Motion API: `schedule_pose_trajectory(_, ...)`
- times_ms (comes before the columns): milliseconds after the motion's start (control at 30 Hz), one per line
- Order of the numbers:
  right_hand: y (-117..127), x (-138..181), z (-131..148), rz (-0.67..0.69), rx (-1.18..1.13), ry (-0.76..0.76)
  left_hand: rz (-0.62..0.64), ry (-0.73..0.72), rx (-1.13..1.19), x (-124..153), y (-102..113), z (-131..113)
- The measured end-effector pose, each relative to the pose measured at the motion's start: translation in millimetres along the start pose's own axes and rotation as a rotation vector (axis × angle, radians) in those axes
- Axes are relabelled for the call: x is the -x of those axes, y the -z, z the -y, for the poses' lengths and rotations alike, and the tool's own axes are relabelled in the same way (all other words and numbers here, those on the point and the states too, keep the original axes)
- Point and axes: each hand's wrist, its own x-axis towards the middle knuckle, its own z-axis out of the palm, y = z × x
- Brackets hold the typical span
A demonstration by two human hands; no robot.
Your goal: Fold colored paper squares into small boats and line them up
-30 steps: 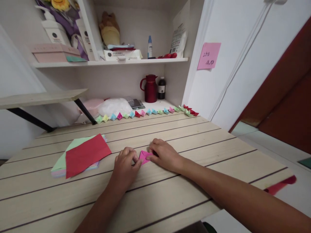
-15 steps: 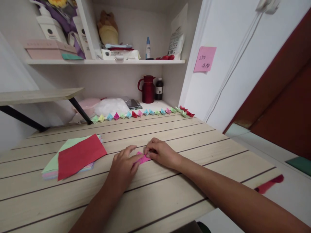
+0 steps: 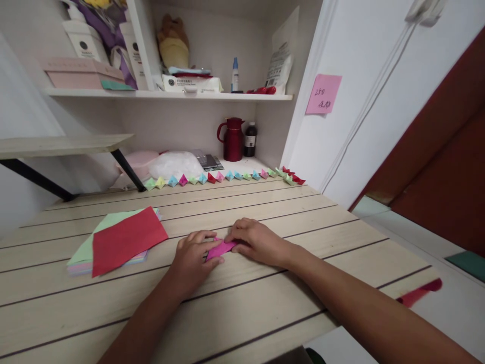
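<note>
White shelving is standing behind a plank-patterned tabletop, with a row of small origami boats lining the far edge before a dark-red jug. Near the middle, a folded magenta paper is lying between the hands, the left hand pinching its left end and the right hand pinching its right. Leftward, a red sheet is resting on stacked pastel paper.
</note>
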Motion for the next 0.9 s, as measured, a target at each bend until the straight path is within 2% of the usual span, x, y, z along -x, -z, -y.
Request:
schedule_pose_trajectory(200,-6,-4,-1,-0.018,-0.013,-0.054,-0.044,-0.025,0.031,-3,-1,2)
schedule_pose_trajectory(333,-6,-6,0,0.007,-0.033,-0.049,0.001,-0.023,0.082,-5,5,1)
schedule_pose_trajectory(667,-18,-19,13,-0.086,0.139,-0.062,-0.018,0.013,0.15,-5,5,-1)
schedule_pose_trajectory(900,-21,-25,13,-0.069,0.073,-0.07,-0.036,0.003,0.172,-4,9,-4)
